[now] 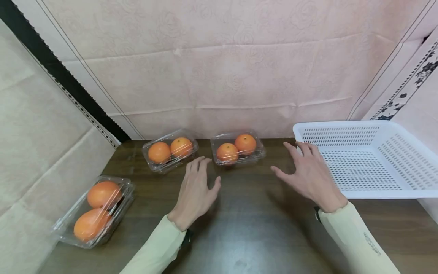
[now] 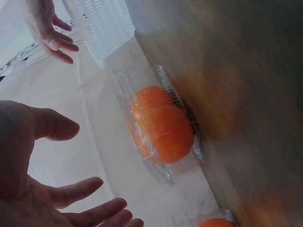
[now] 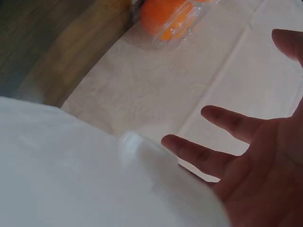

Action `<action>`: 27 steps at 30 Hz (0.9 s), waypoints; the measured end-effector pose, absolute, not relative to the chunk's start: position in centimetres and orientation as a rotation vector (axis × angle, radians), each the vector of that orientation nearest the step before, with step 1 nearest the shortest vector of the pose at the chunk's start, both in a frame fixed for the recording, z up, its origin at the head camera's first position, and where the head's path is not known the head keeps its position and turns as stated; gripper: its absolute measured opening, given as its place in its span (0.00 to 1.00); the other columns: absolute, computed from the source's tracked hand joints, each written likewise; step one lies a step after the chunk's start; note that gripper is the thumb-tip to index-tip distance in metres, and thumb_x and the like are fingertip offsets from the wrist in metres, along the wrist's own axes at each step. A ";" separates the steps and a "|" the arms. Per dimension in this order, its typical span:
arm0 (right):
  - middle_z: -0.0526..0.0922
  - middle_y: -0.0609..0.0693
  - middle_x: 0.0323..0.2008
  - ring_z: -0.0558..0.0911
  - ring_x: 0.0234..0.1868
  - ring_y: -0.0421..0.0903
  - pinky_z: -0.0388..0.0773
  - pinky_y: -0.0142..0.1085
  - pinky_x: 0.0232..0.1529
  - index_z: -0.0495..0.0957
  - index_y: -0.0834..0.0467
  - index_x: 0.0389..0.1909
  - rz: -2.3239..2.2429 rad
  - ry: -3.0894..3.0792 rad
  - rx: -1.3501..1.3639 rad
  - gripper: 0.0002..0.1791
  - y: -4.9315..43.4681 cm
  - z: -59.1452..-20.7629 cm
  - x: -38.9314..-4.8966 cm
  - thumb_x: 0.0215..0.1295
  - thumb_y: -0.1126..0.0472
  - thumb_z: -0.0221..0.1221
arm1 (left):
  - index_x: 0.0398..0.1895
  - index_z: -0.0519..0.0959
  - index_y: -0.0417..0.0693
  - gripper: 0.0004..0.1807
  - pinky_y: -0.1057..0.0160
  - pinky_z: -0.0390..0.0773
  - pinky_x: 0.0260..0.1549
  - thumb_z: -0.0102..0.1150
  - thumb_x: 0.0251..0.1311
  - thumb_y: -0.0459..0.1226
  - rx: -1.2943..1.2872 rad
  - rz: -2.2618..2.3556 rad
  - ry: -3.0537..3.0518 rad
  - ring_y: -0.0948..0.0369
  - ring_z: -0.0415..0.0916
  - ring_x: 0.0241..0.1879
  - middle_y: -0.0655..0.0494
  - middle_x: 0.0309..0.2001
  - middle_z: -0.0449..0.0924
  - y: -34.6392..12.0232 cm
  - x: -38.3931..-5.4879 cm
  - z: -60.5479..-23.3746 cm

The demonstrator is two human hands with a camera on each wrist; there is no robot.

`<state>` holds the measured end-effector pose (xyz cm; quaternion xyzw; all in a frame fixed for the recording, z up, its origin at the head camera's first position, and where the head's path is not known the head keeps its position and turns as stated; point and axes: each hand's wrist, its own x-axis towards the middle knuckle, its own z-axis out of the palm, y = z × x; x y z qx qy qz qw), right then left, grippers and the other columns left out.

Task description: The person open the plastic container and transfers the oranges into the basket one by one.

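Center clamshell pack (image 1: 262,153), clear plastic, two oranges (image 1: 227,152) inside, sits at the back of the dark wood surface (image 1: 246,232), right by the cloth backdrop (image 1: 239,76). Second pack (image 1: 164,168), also two oranges, just left of it, slightly skewed. Left hand (image 1: 195,192) is in front of the gap between these two: fingers loosely extended, thumb well apart, holding nothing. Fingertips close to the second pack; contact not clear from the head view.

Right hand (image 1: 309,175) is at the left end of the white perforated basket (image 1: 342,124), fingers spread wide, palm facing left, nothing held. Can't tell if it touches the basket rim. Basket sits at back right, upright. Third pack (image 1: 119,215), two oranges, lies near the left edge, angled, well apart from both hands. Pale sleeves (image 1: 159,243) on both arms, dark band (image 1: 187,238) at the left wrist.
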<state>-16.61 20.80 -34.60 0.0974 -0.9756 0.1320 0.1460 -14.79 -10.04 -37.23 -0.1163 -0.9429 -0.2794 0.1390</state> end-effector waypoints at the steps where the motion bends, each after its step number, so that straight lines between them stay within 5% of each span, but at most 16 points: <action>1: 0.68 0.67 0.69 0.62 0.69 0.66 0.67 0.65 0.68 0.67 0.58 0.73 0.386 -2.814 0.287 0.47 20.7 -34.6 -16.8 0.64 0.29 0.58 | 0.66 0.71 0.41 0.29 0.46 0.79 0.63 0.63 0.67 0.45 -0.336 -0.814 -2.713 0.47 0.65 0.68 0.43 0.69 0.68 -10.0 -14.9 -37.3; 9: 0.71 0.68 0.66 0.66 0.66 0.66 0.70 0.63 0.63 0.69 0.60 0.70 0.479 -2.808 0.335 0.39 19.4 -34.6 -17.9 0.67 0.39 0.62 | 0.67 0.67 0.37 0.31 0.49 0.83 0.58 0.64 0.66 0.42 -0.327 -0.832 -2.670 0.46 0.65 0.65 0.41 0.69 0.64 -9.7 -16.4 -37.4; 27: 0.73 0.63 0.63 0.74 0.64 0.62 0.73 0.59 0.66 0.71 0.59 0.67 0.603 -2.736 0.372 0.36 18.0 -36.1 -21.6 0.63 0.46 0.67 | 0.75 0.59 0.40 0.42 0.42 0.66 0.73 0.67 0.65 0.46 -0.260 -1.055 -2.815 0.43 0.54 0.77 0.39 0.79 0.48 -8.4 -20.7 -38.1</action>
